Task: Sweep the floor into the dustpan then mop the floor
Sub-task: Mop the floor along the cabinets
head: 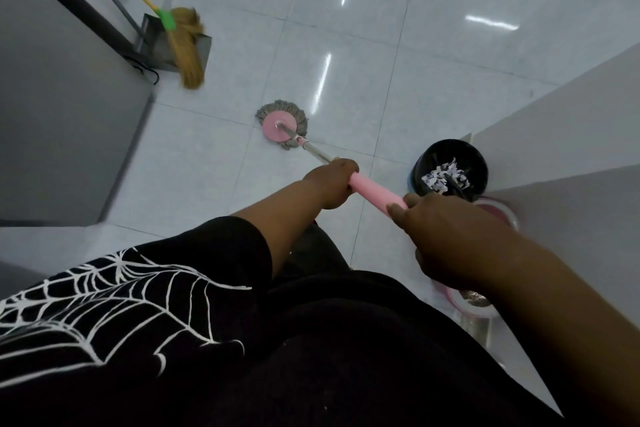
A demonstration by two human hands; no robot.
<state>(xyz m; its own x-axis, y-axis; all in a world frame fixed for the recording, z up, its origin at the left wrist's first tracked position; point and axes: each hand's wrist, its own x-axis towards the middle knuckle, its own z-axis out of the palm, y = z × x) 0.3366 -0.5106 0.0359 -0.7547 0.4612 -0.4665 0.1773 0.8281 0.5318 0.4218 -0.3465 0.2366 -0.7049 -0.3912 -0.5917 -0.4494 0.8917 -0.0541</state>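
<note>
Pink spin mop with a round pink disc and grey string fringe [281, 126], its head flat on the pale glossy tiled floor [381, 62] at mid-scene, just ahead of the person. We see both hands wrapped round the pink foam sleeve [375, 191] of the shaft: the left hand [330, 184] grips its far end, the right hand [440, 239] its near end. The straw broom with a yellow handle [185, 48] leans in the grey metal dustpan [152, 45] at far left, and the round black bin [446, 149] at right holds shredded paper. From this we judge sweeping done and mopping under way. To do this step well, we would hold the disc level so the whole fringe meets the tiles. We would draw overlapping strokes, steer wide of dustpan and bin, and work backward toward the near side so wet tiles go untrodden.
</note>
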